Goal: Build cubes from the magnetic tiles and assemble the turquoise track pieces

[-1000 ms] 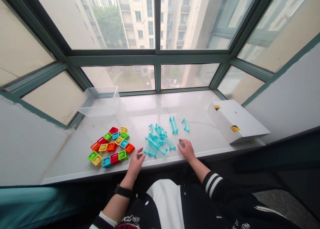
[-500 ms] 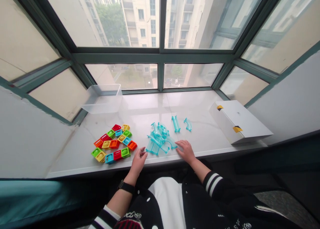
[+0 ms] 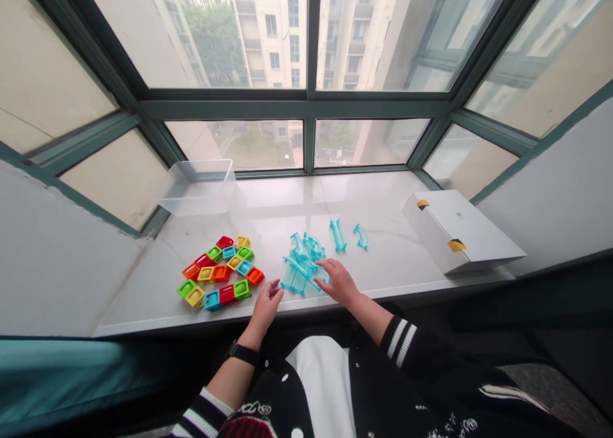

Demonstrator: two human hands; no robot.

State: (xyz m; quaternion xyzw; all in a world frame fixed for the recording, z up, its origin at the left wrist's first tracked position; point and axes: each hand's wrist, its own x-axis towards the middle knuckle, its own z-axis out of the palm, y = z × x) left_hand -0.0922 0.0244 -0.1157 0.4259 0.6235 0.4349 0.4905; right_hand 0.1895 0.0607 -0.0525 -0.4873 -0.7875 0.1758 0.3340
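A pile of clear turquoise plastic track pieces (image 3: 299, 265) lies near the front of the white sill. My right hand (image 3: 339, 281) reaches over the pile's right side, thumb and fingers apart, partly covering a curved piece; whether it touches the pieces I cannot tell. My left hand (image 3: 268, 302) rests by the sill's front edge, just left of the pile, with loosely bent fingers and nothing in them. Behind the pile, a straight turquoise track piece (image 3: 338, 235) and a curved turquoise track piece (image 3: 361, 237) lie apart from the rest.
Several red, yellow, green, blue and orange plastic blocks (image 3: 221, 273) lie in rows on the left. At the back left stands a clear plastic bin (image 3: 196, 205). A white box (image 3: 467, 230) with yellow-black tape sits at the right. Window frames border the sill (image 3: 383, 202).
My right hand has moved left and slightly forward, from the pile's right edge to over its pieces. My left hand has barely moved.
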